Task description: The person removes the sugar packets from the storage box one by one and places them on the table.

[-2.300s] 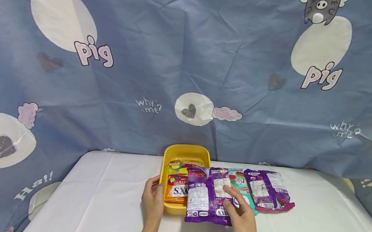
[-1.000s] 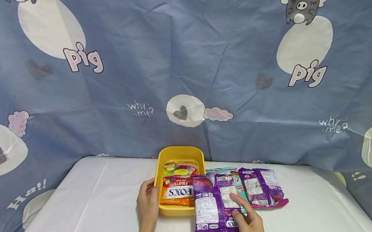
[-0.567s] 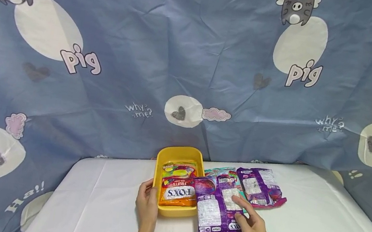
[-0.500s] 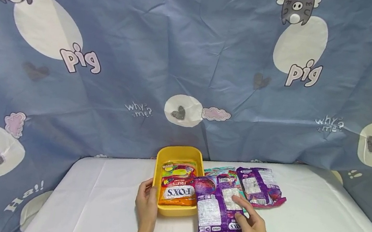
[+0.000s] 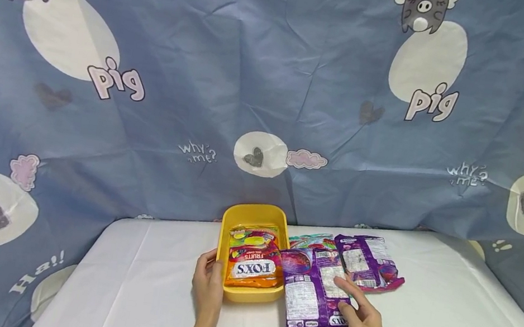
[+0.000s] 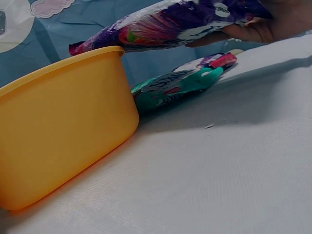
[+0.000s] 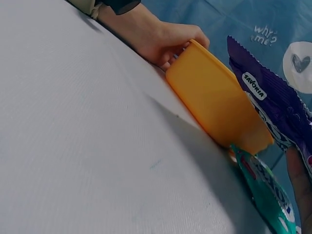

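Note:
A yellow plastic box [image 5: 249,296] stands on the white table with an orange and red bag of Fox's fruit candy [image 5: 253,269] inside. My left hand [image 5: 208,283] grips its left side, fingers bent around the wall in the right wrist view. My right hand [image 5: 365,323] pinches a purple candy bag [image 5: 305,300] by its lower right part, thumb beneath it in the right wrist view [image 7: 263,83]. This bag is raised above the table, its left edge level with the box's right rim. Below and behind it lies a green candy bag [image 5: 313,241], mostly hidden from the head view.
A second purple candy bag [image 5: 376,265] with a pink end lies farther right on the white cloth [image 5: 442,320]. Behind the table hangs a blue printed curtain [image 5: 176,88]. Shadows of the raised bag fall on the cloth.
The purple bag in my right hand has moved right, from over the box to beside it, uncovering the orange candy bag. My left hand keeps its hold on the box.

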{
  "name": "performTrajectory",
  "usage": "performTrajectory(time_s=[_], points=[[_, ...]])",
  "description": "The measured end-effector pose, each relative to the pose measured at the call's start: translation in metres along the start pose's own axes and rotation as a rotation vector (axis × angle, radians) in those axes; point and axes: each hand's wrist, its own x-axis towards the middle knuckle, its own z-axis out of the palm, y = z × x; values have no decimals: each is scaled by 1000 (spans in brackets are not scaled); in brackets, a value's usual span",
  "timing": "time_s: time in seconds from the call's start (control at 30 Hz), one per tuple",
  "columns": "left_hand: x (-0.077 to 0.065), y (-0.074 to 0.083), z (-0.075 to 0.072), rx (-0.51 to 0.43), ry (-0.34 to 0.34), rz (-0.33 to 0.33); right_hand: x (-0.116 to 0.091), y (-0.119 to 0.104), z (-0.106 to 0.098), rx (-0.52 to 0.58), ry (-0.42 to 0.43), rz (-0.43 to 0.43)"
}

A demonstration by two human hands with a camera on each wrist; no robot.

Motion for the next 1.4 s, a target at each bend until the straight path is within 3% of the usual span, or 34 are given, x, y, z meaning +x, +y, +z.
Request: performTrajectory(time_s=[0.8, 1.13, 1.4], points=[[0, 1, -1, -19, -9, 1, -9, 9, -15, 2, 49, 27], [1, 1, -1, -14, -10, -3, -8, 8, -20, 43, 28, 46], [1, 1, 0, 1, -11, -12, -15, 14, -23, -77, 23, 25]])
